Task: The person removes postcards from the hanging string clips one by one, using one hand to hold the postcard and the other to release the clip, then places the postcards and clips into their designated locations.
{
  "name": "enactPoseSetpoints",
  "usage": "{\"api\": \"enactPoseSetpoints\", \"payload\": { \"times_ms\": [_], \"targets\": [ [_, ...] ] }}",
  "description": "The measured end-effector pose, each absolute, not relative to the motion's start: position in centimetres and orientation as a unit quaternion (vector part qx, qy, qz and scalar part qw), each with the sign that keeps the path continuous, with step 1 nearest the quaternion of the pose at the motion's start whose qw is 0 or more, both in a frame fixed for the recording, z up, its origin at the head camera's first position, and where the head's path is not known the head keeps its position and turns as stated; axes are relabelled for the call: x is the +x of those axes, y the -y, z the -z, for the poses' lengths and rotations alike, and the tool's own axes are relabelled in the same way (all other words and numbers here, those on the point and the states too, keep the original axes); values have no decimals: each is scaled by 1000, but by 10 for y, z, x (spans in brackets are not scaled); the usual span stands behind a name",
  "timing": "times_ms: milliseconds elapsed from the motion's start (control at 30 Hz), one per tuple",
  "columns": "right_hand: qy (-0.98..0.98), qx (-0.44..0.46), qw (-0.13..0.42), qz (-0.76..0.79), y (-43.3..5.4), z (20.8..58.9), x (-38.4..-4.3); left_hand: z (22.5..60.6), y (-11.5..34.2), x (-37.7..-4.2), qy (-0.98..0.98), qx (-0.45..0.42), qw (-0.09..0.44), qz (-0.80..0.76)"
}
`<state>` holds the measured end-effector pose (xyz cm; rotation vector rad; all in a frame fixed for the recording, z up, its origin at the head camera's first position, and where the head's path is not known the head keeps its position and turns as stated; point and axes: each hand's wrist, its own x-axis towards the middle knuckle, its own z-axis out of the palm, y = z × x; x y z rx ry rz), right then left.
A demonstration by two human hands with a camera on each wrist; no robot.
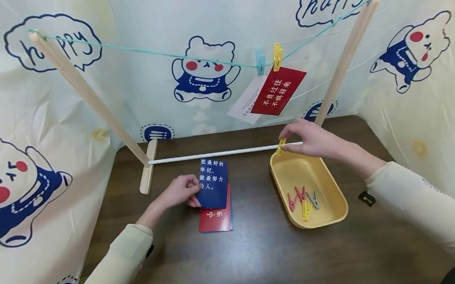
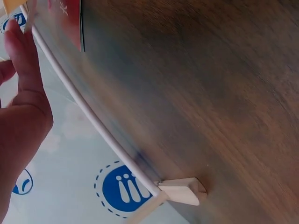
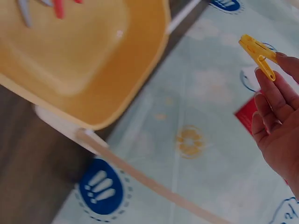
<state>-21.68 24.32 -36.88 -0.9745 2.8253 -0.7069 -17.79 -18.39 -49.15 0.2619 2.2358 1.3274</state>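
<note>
My left hand (image 1: 181, 191) pinches a dark blue card (image 1: 215, 187) with white writing by its left edge; the card overlaps a small stack topped by a red card (image 1: 214, 221) on the table. Between thumb and fingertips my right hand (image 1: 310, 138) holds a yellow clothespin (image 1: 281, 146), over the far left corner of the yellow basket (image 1: 341, 215). The right wrist view shows that clothespin (image 3: 257, 53) raised in the fingers. Several red, yellow and grey clothespins (image 1: 301, 194) lie in the basket.
A green string (image 1: 142, 50) sags between two wooden posts (image 1: 94, 103). From it hang a red card (image 1: 283, 92) under a yellow clothespin (image 1: 278, 55) and a white card (image 1: 245, 103) by a blue clothespin (image 1: 260, 61). A white rod (image 1: 220, 153) crosses low behind the cards.
</note>
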Motion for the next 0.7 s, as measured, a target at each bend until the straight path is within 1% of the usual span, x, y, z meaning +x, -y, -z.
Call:
{"api": "enactPoseSetpoints", "payload": {
  "times_ms": [100, 267, 500, 700],
  "targets": [
    [-918, -313, 51, 239, -250, 385, -213, 492, 188, -177, -817, 101, 295, -485],
    [-916, -319, 82, 231, -258, 412, -208, 499, 193, -176, -829, 108, 318, -447],
    [-900, -333, 171, 224, -265, 443, -200, 504, 194, -170, -833, 139, 353, -404],
    [-892, -335, 237, 190, -266, 454, -193, 509, 194, -168, -832, 143, 372, -387]
  ]
}}
